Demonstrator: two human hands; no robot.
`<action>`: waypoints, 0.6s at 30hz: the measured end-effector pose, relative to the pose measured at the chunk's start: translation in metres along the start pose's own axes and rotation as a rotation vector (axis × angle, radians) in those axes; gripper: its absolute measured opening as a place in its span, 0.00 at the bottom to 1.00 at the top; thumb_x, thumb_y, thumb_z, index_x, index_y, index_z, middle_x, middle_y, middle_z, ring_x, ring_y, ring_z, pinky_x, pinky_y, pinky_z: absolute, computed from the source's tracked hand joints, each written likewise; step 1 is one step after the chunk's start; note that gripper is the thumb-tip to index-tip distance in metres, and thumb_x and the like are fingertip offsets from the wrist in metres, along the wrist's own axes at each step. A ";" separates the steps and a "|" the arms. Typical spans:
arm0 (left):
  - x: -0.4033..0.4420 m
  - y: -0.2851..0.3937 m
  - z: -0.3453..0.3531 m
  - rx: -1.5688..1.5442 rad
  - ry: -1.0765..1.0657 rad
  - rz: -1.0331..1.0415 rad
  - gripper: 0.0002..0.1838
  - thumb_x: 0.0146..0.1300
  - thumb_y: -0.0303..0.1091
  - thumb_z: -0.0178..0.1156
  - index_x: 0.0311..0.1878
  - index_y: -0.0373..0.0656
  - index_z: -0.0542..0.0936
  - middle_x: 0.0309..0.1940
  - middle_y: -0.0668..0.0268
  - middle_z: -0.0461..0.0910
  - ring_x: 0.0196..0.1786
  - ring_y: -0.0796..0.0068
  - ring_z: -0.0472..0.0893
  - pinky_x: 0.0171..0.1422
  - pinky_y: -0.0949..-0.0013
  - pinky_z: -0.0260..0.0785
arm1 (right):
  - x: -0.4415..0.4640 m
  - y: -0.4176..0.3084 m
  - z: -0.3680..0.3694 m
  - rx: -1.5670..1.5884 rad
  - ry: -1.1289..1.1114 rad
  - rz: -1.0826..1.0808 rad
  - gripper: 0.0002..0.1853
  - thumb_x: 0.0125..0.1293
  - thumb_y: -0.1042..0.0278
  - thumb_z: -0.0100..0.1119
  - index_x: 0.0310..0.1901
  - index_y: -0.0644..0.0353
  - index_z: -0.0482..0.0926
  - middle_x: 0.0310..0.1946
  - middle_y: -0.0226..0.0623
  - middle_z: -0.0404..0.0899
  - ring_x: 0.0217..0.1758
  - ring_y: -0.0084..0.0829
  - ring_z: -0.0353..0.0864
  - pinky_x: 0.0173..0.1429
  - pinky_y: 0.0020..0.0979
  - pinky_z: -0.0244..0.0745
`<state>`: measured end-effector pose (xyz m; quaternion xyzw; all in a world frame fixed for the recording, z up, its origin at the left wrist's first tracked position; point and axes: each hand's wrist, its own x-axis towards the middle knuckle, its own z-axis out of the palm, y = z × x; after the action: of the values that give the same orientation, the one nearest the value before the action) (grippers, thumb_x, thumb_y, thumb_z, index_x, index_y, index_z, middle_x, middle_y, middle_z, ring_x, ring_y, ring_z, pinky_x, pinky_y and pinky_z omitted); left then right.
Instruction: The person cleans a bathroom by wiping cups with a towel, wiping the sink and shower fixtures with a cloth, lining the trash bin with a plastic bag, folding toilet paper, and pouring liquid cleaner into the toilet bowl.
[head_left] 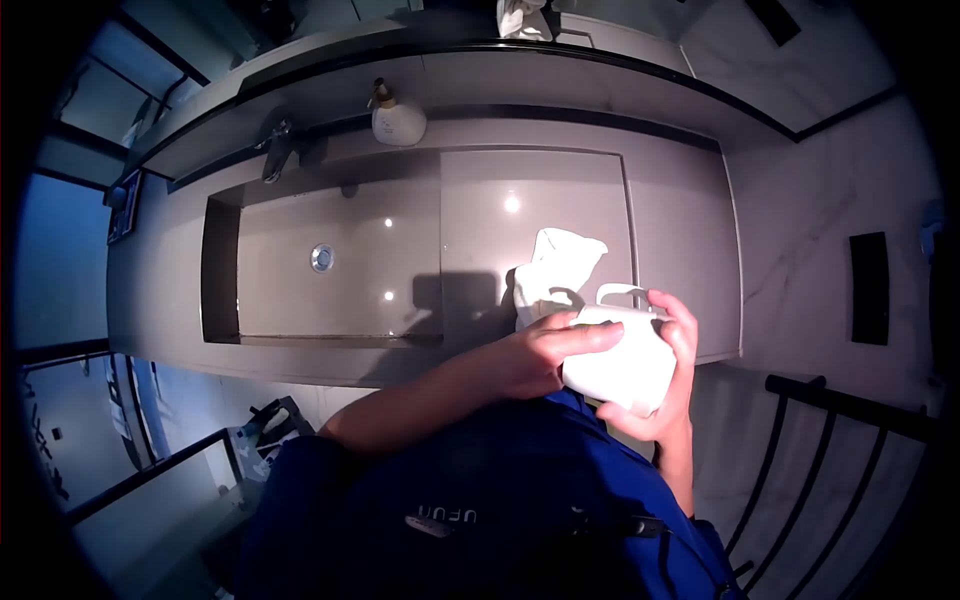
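Glare between hands [540, 355], dim warped edges

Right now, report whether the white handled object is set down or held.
Held: the right hand wraps around the white handled object, and the left hand touches it.

Marbled wall [800, 220] beside grey counter [685, 230]

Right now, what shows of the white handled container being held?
The white handled container looks smooth and hard, perhaps plastic or ceramic; glare hides detail. A slim loop handle points away from the wearer. It is held near the front edge of the counter. The right hand holds its right side; the left hand rests a digit across the upper left. Whether the white cloth touches it is unclear.
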<state>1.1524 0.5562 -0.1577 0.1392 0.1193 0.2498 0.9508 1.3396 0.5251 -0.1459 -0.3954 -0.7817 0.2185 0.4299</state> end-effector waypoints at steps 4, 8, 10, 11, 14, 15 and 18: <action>-0.008 0.034 0.028 0.691 -0.148 -0.012 0.32 0.53 0.41 0.65 0.58 0.35 0.66 0.50 0.63 0.73 0.54 0.72 0.72 0.57 0.69 0.64 | 0.014 -0.016 0.014 0.599 0.122 0.333 0.46 0.40 0.58 0.67 0.62 0.61 0.55 0.57 0.53 0.59 0.57 0.45 0.66 0.58 0.41 0.65; -0.024 0.019 0.012 1.167 -0.078 0.129 0.31 0.50 0.41 0.66 0.54 0.33 0.68 0.46 0.53 0.75 0.51 0.65 0.75 0.55 0.66 0.66 | 0.018 -0.011 0.025 1.014 0.109 0.637 0.44 0.38 0.61 0.67 0.60 0.59 0.58 0.55 0.45 0.63 0.58 0.40 0.66 0.59 0.38 0.65; -0.034 0.030 0.012 1.419 -0.131 -0.036 0.26 0.52 0.39 0.64 0.51 0.34 0.72 0.41 0.49 0.77 0.48 0.60 0.77 0.53 0.64 0.68 | 0.014 -0.004 0.034 1.101 0.069 0.725 0.42 0.39 0.61 0.66 0.59 0.59 0.59 0.54 0.43 0.65 0.58 0.39 0.67 0.60 0.37 0.65; -0.036 0.044 0.018 1.536 -0.177 -0.244 0.24 0.52 0.38 0.64 0.51 0.35 0.73 0.41 0.49 0.78 0.47 0.60 0.78 0.53 0.65 0.69 | 0.016 -0.005 0.036 1.109 0.096 0.758 0.42 0.39 0.62 0.66 0.59 0.59 0.59 0.53 0.43 0.66 0.58 0.39 0.67 0.60 0.36 0.65; -0.053 0.044 -0.005 1.531 -0.108 0.092 0.21 0.54 0.36 0.62 0.50 0.37 0.75 0.39 0.49 0.79 0.47 0.62 0.79 0.53 0.66 0.69 | 0.019 -0.004 0.040 1.147 0.186 0.807 0.36 0.46 0.59 0.61 0.57 0.59 0.61 0.52 0.44 0.68 0.56 0.38 0.69 0.59 0.34 0.67; -0.062 0.043 -0.015 1.450 -0.046 0.366 0.20 0.55 0.36 0.61 0.50 0.37 0.75 0.39 0.49 0.79 0.47 0.63 0.79 0.53 0.66 0.70 | 0.015 0.005 0.036 1.176 0.256 0.838 0.33 0.50 0.55 0.57 0.57 0.60 0.62 0.51 0.44 0.69 0.55 0.40 0.71 0.57 0.34 0.68; -0.088 0.066 -0.020 0.695 0.512 0.132 0.19 0.59 0.34 0.59 0.52 0.38 0.75 0.48 0.57 0.78 0.51 0.65 0.77 0.55 0.65 0.69 | 0.015 0.018 0.017 1.474 0.262 0.850 0.35 0.61 0.39 0.44 0.59 0.61 0.64 0.49 0.44 0.73 0.49 0.39 0.76 0.49 0.38 0.75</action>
<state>1.0425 0.5710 -0.1407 0.3917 0.4190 0.2817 0.7692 1.3278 0.5477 -0.1595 -0.2964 -0.1702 0.7653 0.5454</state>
